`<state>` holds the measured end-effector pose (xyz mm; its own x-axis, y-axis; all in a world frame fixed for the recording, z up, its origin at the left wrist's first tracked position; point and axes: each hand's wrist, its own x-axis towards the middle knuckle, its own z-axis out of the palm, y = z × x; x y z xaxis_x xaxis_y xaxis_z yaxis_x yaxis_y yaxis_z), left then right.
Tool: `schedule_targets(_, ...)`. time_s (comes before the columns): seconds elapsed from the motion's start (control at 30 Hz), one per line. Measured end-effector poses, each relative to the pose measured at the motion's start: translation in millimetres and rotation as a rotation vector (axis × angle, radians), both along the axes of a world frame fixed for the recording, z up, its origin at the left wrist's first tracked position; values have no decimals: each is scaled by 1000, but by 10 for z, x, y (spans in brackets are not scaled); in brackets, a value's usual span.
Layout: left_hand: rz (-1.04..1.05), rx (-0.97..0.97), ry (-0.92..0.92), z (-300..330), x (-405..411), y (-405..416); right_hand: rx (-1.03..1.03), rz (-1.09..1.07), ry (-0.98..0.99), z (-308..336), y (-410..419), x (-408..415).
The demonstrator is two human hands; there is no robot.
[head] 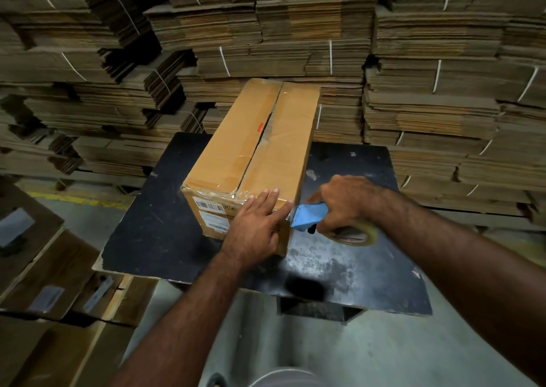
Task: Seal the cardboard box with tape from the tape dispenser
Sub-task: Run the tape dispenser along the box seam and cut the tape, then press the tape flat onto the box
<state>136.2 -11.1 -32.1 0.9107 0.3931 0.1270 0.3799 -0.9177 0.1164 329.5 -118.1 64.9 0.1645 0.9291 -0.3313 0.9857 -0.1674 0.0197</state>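
Note:
A long brown cardboard box (236, 138) lies on a black table (153, 230), its top flaps meeting along a centre seam with a gap partway along. Clear tape shines across its near top edge above barcode labels. My left hand (254, 224) presses flat with straight fingers on the box's near right corner. My right hand (342, 203) grips a blue tape dispenser (308, 216) with a roll of clear tape (357, 234), its head touching that same corner at the box's right side.
Tall stacks of flattened cardboard, tied with white straps, fill the background (428, 91). More flat cartons lie on the floor at the left (50, 268). The grey concrete floor (339, 357) shows below the table's near edge.

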Motion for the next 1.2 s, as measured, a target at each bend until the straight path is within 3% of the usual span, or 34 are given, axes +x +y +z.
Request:
schedule_targets(0.23, 6, 0, 45, 60, 13, -22, -102, 14, -168, 141, 201, -232)
schedule_targets(0.5, 10, -11, 97, 117, 24, -37, -245, -21, -176, 322, 280, -440)
schedule_targets(0.63, 6, -25, 73, 112, 0, -2, -314, -68, -191, -93, -21, -392)
schedule_targets(0.87, 16, -52, 31, 72, -6, -8, -208, -394, -8, -879, -589, -43)
schedule_targets(1.0, 14, -44, -13, 12, 6, -7, 38, -724, 102, -1240, -846, 98)
schedule_targets(1.1, 6, -37, -33, -14, 28, 2, 265, -838, 5, -1587, -872, 28)
schedule_targets(1.2, -2, -31, -48, -30, 20, 12, 165, -884, -64, -1916, -876, -53)
